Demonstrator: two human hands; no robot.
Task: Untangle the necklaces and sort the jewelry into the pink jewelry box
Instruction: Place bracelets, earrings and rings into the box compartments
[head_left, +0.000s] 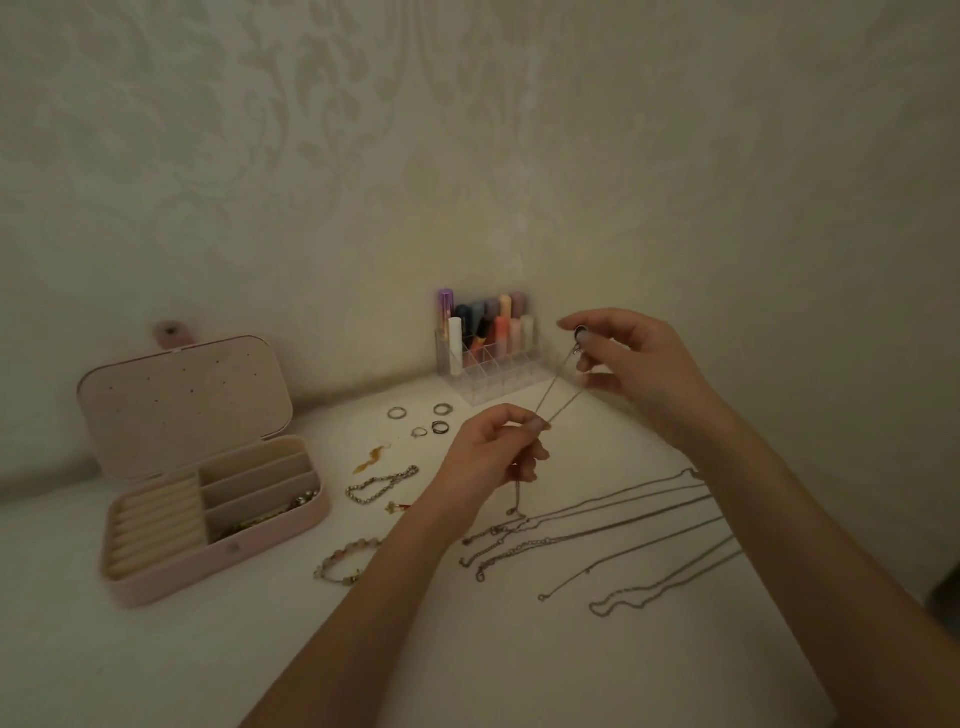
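Silver chain is running taut in two fine strands between the two hands in the head view, raised above the white bench (519, 665). Up near the acrylic organiser, the right hand (639, 364) is pinching the necklace (558, 395) at its upper end, where a small dark round pendant (580, 331) is showing at the fingertips. Lower and nearer the middle, the left hand (493, 452) is pinching the same chain between thumb and forefinger, and a short tail with a clasp (516, 501) is hanging down from it. Both hands are closed on the necklace, held apart along its length.

Several other thin chains (597, 530) are lying stretched out side by side on the bench to the right, appearing mostly separated already. Towards the left, the pink jewelry box (218, 519) is sitting open with its lid upright; its front right compartment is holding some beaded pieces, while the ring rolls are looking bare. Between box and hands are lying a link bracelet (382, 484), a beaded bracelet (345, 561), an amber earring (370, 460) and a few rings (421, 421). A clear lipstick organiser (488, 348) is standing against the wall.

By my judgement, the chain will be feeling very light, limp and slippery, and thin enough to kink or snap under a hard pull. Gripping near the pendant and near the clasp is seeming wisest, lowering it slack into a long compartment.
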